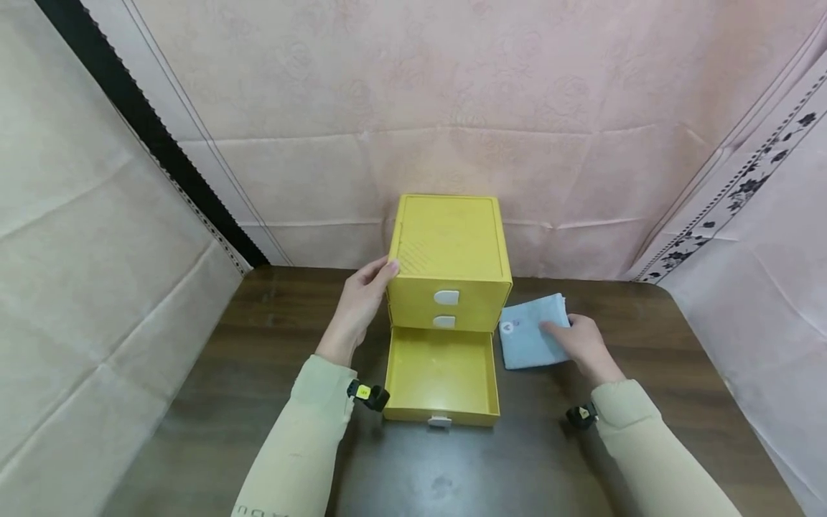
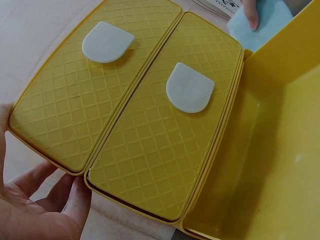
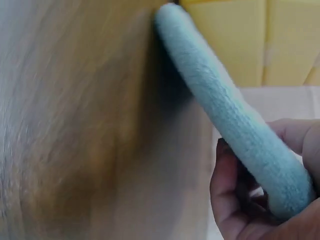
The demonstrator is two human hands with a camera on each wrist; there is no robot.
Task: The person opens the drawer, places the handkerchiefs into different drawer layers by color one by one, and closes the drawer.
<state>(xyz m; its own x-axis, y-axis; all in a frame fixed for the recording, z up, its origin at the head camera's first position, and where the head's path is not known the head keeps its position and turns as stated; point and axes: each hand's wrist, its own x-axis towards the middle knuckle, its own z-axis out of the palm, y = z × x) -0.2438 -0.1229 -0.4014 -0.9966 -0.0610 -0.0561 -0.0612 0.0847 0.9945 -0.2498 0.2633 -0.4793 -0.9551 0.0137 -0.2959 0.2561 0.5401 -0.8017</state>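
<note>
A yellow drawer cabinet (image 1: 452,237) stands on the table, with two white-tabbed drawers closed. Its bottom drawer (image 1: 443,366) is pulled out, and no contents show inside. My left hand (image 1: 358,305) holds the cabinet's left front edge, its thumb by the top corner and its fingers against the side (image 2: 55,200). To the right of the cabinet, my right hand (image 1: 584,345) grips a folded light blue towel (image 1: 533,334) by its right edge. Thumb and curled fingers pinch the towel's thick fold (image 3: 235,135) in the right wrist view. The towel is tilted, one end near the table.
The dark wooden table (image 1: 258,402) extends to both sides and in front. A pale patterned cloth (image 1: 420,93) hangs behind the cabinet, with more cloth at left and right. Each wrist wears a small black camera, such as the left wrist camera (image 1: 370,393).
</note>
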